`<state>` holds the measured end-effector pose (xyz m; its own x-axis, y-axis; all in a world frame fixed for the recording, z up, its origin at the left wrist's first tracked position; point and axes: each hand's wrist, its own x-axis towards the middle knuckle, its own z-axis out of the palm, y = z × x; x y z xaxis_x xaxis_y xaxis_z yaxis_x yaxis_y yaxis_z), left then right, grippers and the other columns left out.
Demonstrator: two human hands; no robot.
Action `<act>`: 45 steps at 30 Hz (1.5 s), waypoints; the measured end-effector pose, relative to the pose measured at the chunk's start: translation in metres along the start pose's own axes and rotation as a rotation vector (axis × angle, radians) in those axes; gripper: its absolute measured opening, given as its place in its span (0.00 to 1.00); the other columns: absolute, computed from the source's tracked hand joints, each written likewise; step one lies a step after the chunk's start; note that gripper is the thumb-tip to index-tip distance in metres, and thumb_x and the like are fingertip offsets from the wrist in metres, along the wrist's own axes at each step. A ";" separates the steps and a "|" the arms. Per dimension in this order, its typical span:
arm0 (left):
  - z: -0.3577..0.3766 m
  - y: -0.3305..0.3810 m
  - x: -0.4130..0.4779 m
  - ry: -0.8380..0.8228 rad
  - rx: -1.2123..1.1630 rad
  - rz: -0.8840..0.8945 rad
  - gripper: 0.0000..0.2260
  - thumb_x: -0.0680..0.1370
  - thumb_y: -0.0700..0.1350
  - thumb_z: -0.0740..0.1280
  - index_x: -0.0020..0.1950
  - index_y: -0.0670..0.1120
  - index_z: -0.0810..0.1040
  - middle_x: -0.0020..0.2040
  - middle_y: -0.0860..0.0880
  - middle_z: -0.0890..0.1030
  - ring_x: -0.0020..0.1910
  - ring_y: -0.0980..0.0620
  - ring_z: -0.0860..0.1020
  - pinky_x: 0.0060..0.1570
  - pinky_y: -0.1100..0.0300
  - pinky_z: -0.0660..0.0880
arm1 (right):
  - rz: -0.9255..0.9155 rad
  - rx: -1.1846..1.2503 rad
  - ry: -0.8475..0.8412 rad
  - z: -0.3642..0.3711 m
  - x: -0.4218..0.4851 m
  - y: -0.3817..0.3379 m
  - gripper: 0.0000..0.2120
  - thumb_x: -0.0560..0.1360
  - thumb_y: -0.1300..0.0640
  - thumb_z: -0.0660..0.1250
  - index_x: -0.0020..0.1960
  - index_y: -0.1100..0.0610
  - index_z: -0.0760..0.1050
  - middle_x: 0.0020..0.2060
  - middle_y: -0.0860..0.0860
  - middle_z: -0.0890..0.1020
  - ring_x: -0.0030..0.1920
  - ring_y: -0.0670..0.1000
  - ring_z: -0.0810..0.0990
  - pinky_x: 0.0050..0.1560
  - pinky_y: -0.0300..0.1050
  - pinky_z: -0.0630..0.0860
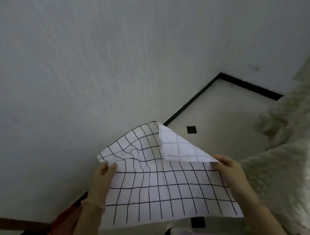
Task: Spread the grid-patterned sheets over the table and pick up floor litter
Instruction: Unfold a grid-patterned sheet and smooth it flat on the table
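Both hands pinching one sheet (164, 190) in mid-air over the floor (215, 131): left hand (101, 178) and right hand (225, 169) at opposite edges. Light, limp, far corner folded over; best gripped at corners, gently.

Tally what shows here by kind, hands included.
Hands: 2, left and right
Grid sheet: 1
Black floor tiles: 2
Fluffy white cover: 1
Red cloth: 1
Total: 7
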<state>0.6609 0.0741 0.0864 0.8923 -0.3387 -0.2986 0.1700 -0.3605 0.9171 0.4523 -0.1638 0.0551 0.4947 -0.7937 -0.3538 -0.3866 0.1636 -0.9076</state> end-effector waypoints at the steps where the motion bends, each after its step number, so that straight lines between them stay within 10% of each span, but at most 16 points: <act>1: 0.008 0.014 0.018 -0.022 0.003 0.020 0.08 0.78 0.44 0.62 0.46 0.41 0.76 0.42 0.46 0.79 0.40 0.51 0.76 0.35 0.59 0.72 | -0.002 0.017 0.029 -0.002 0.013 -0.011 0.08 0.75 0.60 0.64 0.50 0.53 0.80 0.46 0.51 0.83 0.45 0.51 0.80 0.39 0.43 0.74; 10: 0.111 0.097 0.199 -0.230 0.097 0.177 0.11 0.78 0.43 0.63 0.47 0.34 0.75 0.41 0.42 0.75 0.41 0.48 0.72 0.38 0.61 0.67 | -0.056 0.105 0.319 -0.034 0.133 -0.069 0.07 0.74 0.62 0.66 0.47 0.54 0.81 0.42 0.50 0.83 0.42 0.48 0.79 0.38 0.40 0.73; 16: 0.222 0.147 0.317 -0.510 0.180 0.173 0.09 0.77 0.46 0.64 0.53 0.43 0.78 0.66 0.41 0.74 0.65 0.42 0.71 0.62 0.50 0.67 | 0.118 0.182 0.527 -0.042 0.215 -0.077 0.04 0.75 0.60 0.67 0.45 0.57 0.81 0.40 0.56 0.83 0.41 0.55 0.81 0.42 0.49 0.78; 24: 0.373 0.242 0.382 -0.848 0.199 0.240 0.13 0.78 0.40 0.63 0.35 0.52 0.69 0.35 0.57 0.72 0.31 0.65 0.75 0.30 0.73 0.68 | 0.170 0.242 0.823 -0.084 0.274 -0.106 0.05 0.76 0.60 0.65 0.47 0.53 0.80 0.41 0.51 0.83 0.42 0.50 0.80 0.41 0.40 0.75; 32: 0.530 0.278 0.427 -1.040 0.292 0.344 0.13 0.77 0.42 0.64 0.45 0.29 0.72 0.40 0.43 0.73 0.41 0.50 0.70 0.37 0.64 0.66 | 0.168 0.315 0.999 -0.158 0.347 -0.112 0.07 0.76 0.62 0.65 0.45 0.53 0.80 0.41 0.52 0.83 0.43 0.51 0.81 0.41 0.42 0.76; 45: 0.833 0.402 0.426 -1.198 0.227 0.437 0.08 0.77 0.44 0.64 0.55 0.45 0.77 0.53 0.49 0.77 0.58 0.50 0.73 0.53 0.61 0.68 | 0.128 0.280 1.171 -0.368 0.500 -0.169 0.08 0.74 0.63 0.66 0.48 0.55 0.82 0.42 0.52 0.85 0.44 0.52 0.82 0.47 0.47 0.78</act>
<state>0.7610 -0.9391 0.1077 -0.0925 -0.9851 -0.1447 -0.2181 -0.1218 0.9683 0.4780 -0.8039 0.1145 -0.5953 -0.7880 -0.1570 -0.1275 0.2856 -0.9498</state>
